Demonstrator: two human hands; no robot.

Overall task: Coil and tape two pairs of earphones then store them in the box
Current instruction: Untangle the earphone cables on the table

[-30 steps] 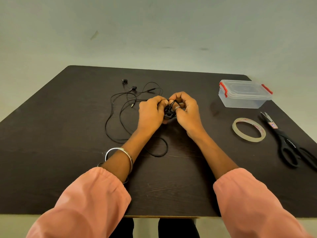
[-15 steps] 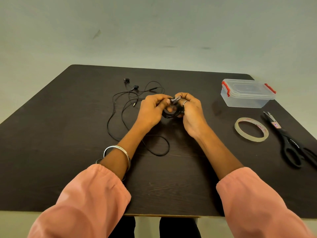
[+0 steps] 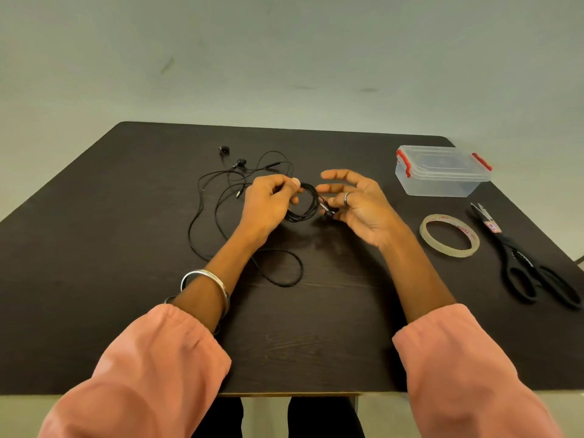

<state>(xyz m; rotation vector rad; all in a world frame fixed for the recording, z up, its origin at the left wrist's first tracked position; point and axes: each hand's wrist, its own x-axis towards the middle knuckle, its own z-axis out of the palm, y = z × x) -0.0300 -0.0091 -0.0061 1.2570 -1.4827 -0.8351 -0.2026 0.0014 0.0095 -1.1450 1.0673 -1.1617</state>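
Note:
My left hand (image 3: 268, 203) pinches a small coil of black earphone cable (image 3: 308, 203) above the middle of the table. My right hand (image 3: 357, 200) is just right of the coil, palm turned up, fingers spread and relaxed; the coil's loose end with the earbuds lies against its lower fingers. A second pair of black earphones (image 3: 221, 197) lies uncoiled on the table to the left, its buds at the far end and a loop of cable trailing toward me under my left wrist. A clear plastic box (image 3: 442, 172) with red clips and its lid on stands at the far right.
A roll of clear tape (image 3: 448, 230) lies flat to the right of my right hand. Black scissors (image 3: 531, 263) lie beyond it near the right table edge. The dark wooden table (image 3: 94, 248) has its front edge at my sleeves.
My right hand has let go of the coil and spread open, drawing a little to the right. My left hand keeps its pinch on the coil, which now shows as a wider loop.

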